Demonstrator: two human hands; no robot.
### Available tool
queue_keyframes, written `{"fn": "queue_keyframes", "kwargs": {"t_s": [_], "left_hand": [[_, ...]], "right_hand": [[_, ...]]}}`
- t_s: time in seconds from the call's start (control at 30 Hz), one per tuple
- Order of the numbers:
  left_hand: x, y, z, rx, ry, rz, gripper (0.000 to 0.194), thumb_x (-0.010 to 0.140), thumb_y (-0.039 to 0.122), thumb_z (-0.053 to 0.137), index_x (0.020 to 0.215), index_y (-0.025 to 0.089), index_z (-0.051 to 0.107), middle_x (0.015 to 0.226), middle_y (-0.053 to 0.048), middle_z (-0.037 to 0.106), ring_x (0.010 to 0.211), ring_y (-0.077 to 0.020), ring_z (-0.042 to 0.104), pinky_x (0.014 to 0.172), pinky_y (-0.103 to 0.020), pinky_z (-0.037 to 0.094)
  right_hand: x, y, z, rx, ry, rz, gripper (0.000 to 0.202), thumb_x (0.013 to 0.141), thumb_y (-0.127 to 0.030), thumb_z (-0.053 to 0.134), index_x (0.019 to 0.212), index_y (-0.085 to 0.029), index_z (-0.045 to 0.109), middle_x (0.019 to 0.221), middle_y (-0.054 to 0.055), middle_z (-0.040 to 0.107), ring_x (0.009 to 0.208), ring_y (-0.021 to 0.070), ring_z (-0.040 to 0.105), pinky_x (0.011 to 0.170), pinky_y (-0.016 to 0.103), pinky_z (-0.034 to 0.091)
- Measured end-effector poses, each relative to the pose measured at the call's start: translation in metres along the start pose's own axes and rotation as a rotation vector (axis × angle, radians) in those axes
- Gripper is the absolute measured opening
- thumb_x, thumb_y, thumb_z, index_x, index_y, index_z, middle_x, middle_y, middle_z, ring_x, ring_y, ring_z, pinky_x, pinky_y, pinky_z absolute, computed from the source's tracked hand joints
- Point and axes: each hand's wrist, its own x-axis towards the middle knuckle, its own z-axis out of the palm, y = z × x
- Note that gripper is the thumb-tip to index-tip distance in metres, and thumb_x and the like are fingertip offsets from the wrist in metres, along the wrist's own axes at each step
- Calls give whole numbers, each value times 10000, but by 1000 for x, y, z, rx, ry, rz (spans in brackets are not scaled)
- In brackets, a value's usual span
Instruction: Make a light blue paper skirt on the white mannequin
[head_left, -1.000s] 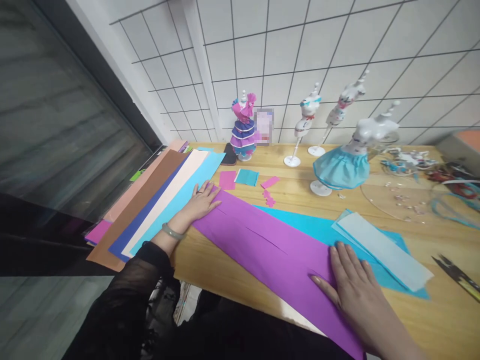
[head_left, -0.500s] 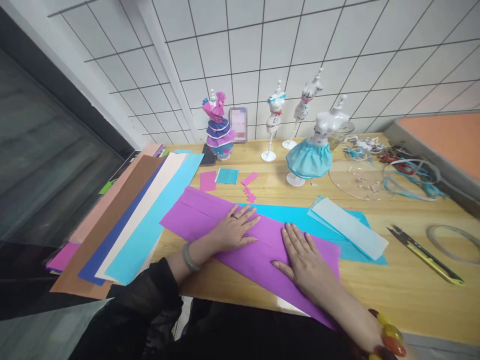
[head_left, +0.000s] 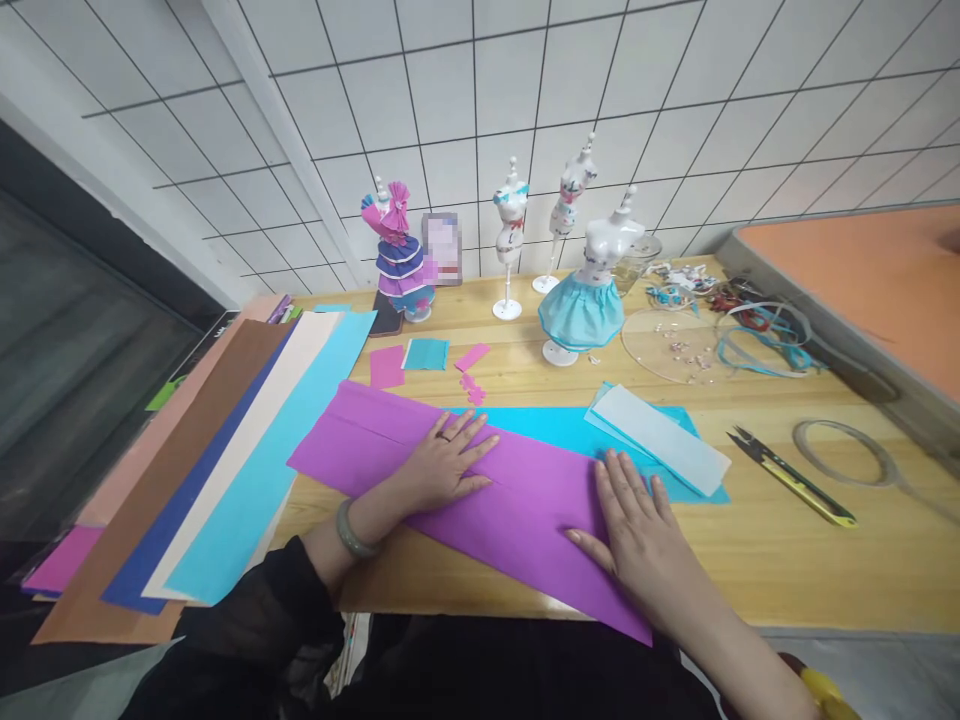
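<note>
A long purple sheet (head_left: 525,510) lies slantwise across the wooden table (head_left: 787,560). On its middle rests my left hand (head_left: 448,465), palm down with fingers spread and a ring on one finger. My right hand (head_left: 637,530) lies flat over the sheet's right end, thumb apart, fingertips near the blue sheet (head_left: 532,422) that shows behind the purple one. Neither hand grips anything. Pale blue folded strips (head_left: 664,440) sit on the blue sheet, beyond my right hand.
Coloured sheets (head_left: 247,480) fan out at the left. Behind stand a dressed mannequin (head_left: 401,255), one in a blue skirt (head_left: 581,310) and two smaller ones. Thread snips (head_left: 795,478) and a clear coil (head_left: 844,452) lie right. Small pink and blue pieces lie mid-table.
The view has shifted, so the table things appear further left. My right hand has slid rightward along the purple sheet to its end; my left hand stays on the middle.
</note>
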Motion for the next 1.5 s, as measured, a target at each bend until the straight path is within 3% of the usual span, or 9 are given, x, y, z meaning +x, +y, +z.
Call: {"fn": "queue_keyframes", "kwargs": {"t_s": [0.27, 0.4, 0.67, 0.8, 0.93, 1.03, 1.2, 1.33, 1.5], "left_hand": [[0, -1, 0, 7, -13, -3, 637, 927, 606, 268, 1471, 275, 292, 1566, -96, 204, 1451, -293, 176, 1160, -518, 163], [0, -2, 1, 7, -11, 2, 636, 925, 603, 284, 1469, 274, 299, 1561, -92, 225, 1451, -296, 176, 1161, -516, 167], [-1, -2, 3, 14, 11, 1, 629, 927, 604, 275, 1464, 279, 310, 1562, -88, 225, 1451, -291, 176, 1162, -506, 159], [-1, 0, 1, 8, 10, 3, 630, 927, 603, 277, 1462, 274, 317, 1560, -92, 228, 1449, -287, 188, 1164, -498, 155], [0, 1, -1, 0, 7, -1, 640, 925, 607, 280, 1465, 266, 310, 1559, -104, 227, 1451, -282, 182, 1165, -491, 154], [0, 2, -2, -10, 0, -3, 645, 922, 613, 275, 1465, 266, 309, 1559, -103, 228, 1453, -283, 175, 1165, -497, 147], [1, 3, -1, -2, 27, 4, 654, 921, 608, 290, 1479, 267, 268, 1561, -98, 223, 1455, -279, 167, 1167, -502, 143], [0, 4, -3, -5, 31, 3, 644, 921, 613, 278, 1468, 275, 293, 1555, -95, 246, 1450, -275, 190, 1166, -503, 144], [-2, 8, -7, -13, 42, -10, 636, 923, 618, 245, 1452, 274, 331, 1544, -82, 280, 1448, -265, 198, 1164, -496, 157]], "right_hand": [[38, -57, 9, 125, -77, -131, 833, 881, -636, 406, 1399, 17, 405, 1467, 269, 365, 1389, 354, 298, 1099, 536, 289], [29, -45, 13, 115, -111, -129, 813, 895, -614, 406, 1407, 18, 391, 1476, 261, 355, 1393, 337, 297, 1095, 518, 311], [-9, 3, -3, 98, -130, -34, 852, 897, -592, 431, 1504, -43, 193, 1509, 235, 312, 1417, 327, 241, 1105, 562, 267], [-16, 13, -8, 118, -158, -35, 828, 905, -585, 420, 1507, -61, 198, 1505, 234, 321, 1414, 331, 248, 1099, 581, 263], [5, 7, -13, 161, -131, -58, 720, 926, -546, 407, 1466, -77, 329, 1486, 224, 364, 1408, 335, 260, 1095, 611, 250], [33, -8, -14, 217, -126, -175, 643, 939, -498, 421, 1423, -76, 409, 1481, 211, 377, 1406, 303, 278, 1106, 552, 291], [64, -34, 2, 282, -127, -337, 700, 927, -506, 446, 1441, -41, 360, 1480, 227, 370, 1419, 299, 235, 1108, 521, 309], [63, -38, 19, 277, -131, -318, 781, 910, -560, 437, 1479, -49, 281, 1489, 228, 354, 1420, 307, 236, 1113, 547, 273], [50, -19, 25, 221, -80, -265, 823, 912, -592, 394, 1519, -84, 166, 1497, 227, 345, 1409, 314, 270, 1106, 560, 258]]}}
